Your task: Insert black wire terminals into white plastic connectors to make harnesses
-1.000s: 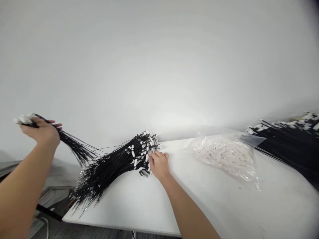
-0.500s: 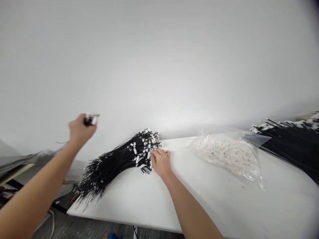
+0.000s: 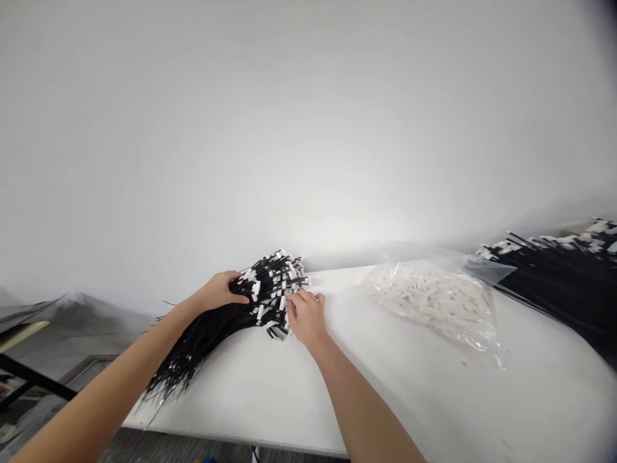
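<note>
A thick pile of black wires (image 3: 207, 334) with white connectors lies at the left end of the white table (image 3: 270, 386). My left hand (image 3: 222, 290) rests on top of the pile, its thumb and fingers around a clump of black wires (image 3: 245, 283) whose white ends point right. At the pile's right end, my right hand (image 3: 308, 316) has its fingers bent against the white connectors (image 3: 283, 302). Its fingertips are partly hidden among them.
Right of my right hand lies a clear plastic bag (image 3: 434, 299) full of small white pieces. Another large heap of black wires (image 3: 573, 276) with white ends is at the far right. A grey wall (image 3: 308, 128) stands behind the table. A dark frame (image 3: 33, 376) is at lower left.
My left hand has come down and to the right from the air, bringing its clump of wires onto the pile. My right hand stays at the connector ends.
</note>
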Motion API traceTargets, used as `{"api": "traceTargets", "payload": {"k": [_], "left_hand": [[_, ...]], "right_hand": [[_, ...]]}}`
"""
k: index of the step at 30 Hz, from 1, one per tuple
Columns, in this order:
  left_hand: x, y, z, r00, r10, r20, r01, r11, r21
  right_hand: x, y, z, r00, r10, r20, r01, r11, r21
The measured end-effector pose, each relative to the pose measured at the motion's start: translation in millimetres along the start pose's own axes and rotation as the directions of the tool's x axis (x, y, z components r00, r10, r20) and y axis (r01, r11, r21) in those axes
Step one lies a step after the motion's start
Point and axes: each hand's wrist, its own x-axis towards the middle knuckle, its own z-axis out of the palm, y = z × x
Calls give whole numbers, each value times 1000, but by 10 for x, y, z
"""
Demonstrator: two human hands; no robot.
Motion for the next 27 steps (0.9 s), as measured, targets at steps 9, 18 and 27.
{"api": "traceTargets", "payload": {"k": [9,18,27], "left_hand": [[-82,-48,17,995,104,3,-101,978,-182],[-150,-60,45,992,80,-102,-82,997,-12],[-270,-311,-119,916,-48,-399,127,977,173]], "right_hand": [[-1,6,9,1000,-4,-1,4,1000,11],[-12,6,-1,1000,1,2,-2,1000,12],[-7,10,-6,1000,5,24,-5,1000,-6]]}}
